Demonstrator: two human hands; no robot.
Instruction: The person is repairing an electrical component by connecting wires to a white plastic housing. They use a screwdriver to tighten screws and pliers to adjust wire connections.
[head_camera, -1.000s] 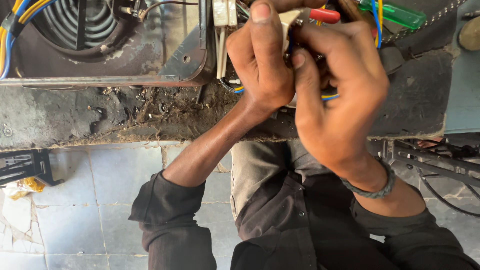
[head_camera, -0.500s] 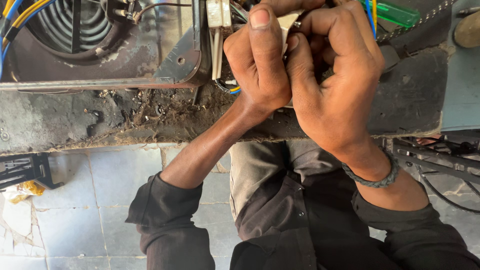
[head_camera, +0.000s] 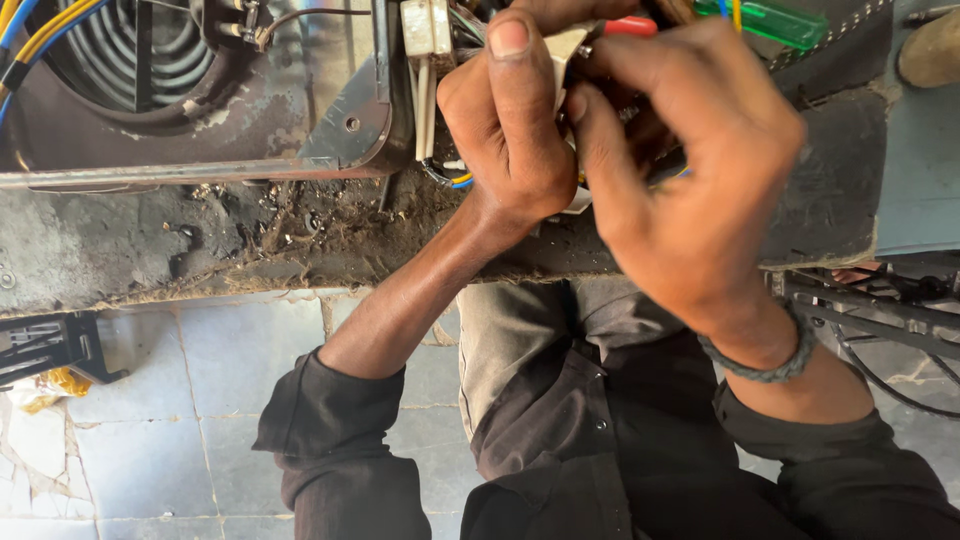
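My left hand (head_camera: 510, 120) and my right hand (head_camera: 690, 170) are pressed together over a small cream-coloured electrical part (head_camera: 566, 45) with coloured wires (head_camera: 455, 180) running from it. Both hands pinch this part; most of it is hidden behind the fingers. A red tool handle (head_camera: 630, 26) shows just above my right fingers, touching them. The hands work at the edge of a dirty metal appliance chassis (head_camera: 200, 240). A dark cord bracelet (head_camera: 770, 365) circles my right wrist.
A round fan housing (head_camera: 120, 60) with yellow and blue wires sits at the upper left. A green screwdriver handle (head_camera: 770, 22) lies at the top right. Below are pale floor tiles (head_camera: 150, 400), a black bracket (head_camera: 45, 345) and black cables (head_camera: 880, 320) at right.
My hands have stayed clasped on the part, with the fingers shifting slightly. The red handle, hidden half a second ago, shows again above my right hand.
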